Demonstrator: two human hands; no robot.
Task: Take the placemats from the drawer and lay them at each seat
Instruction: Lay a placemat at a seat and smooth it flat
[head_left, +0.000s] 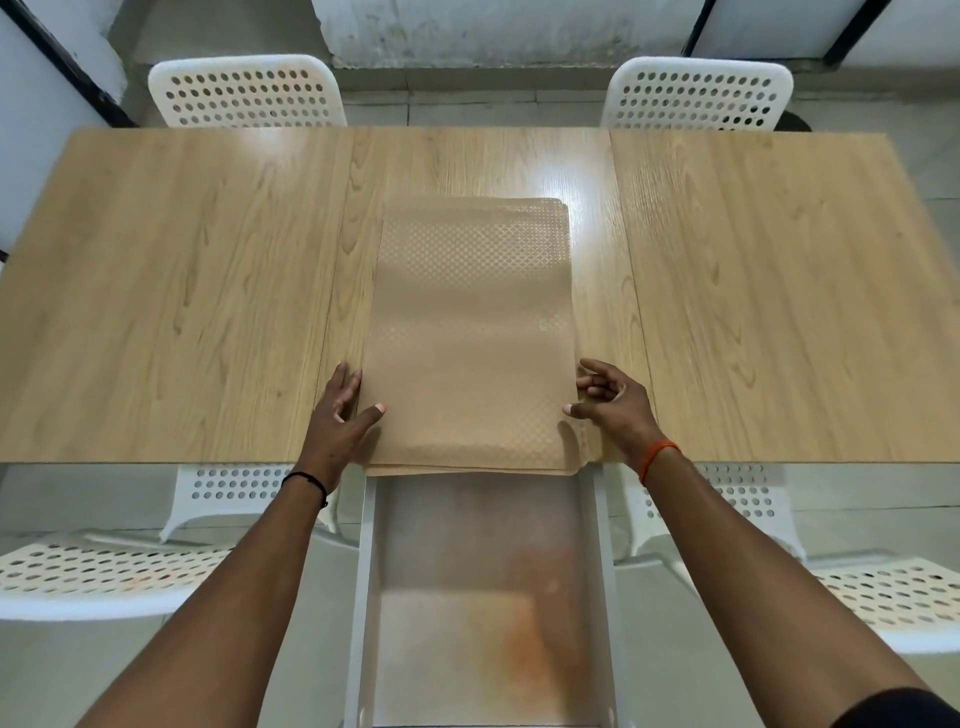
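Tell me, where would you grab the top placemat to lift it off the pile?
Probably at a near corner of the pile of placemats, coming from the table's near edge. The sheets are thin and flat, and their near ends overhang that edge above the open drawer, so fingers could get under and peel one.

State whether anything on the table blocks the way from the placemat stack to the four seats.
Nothing visible does. The placemats lie mid-table between both hands, bare wood on every side up to the chairs.
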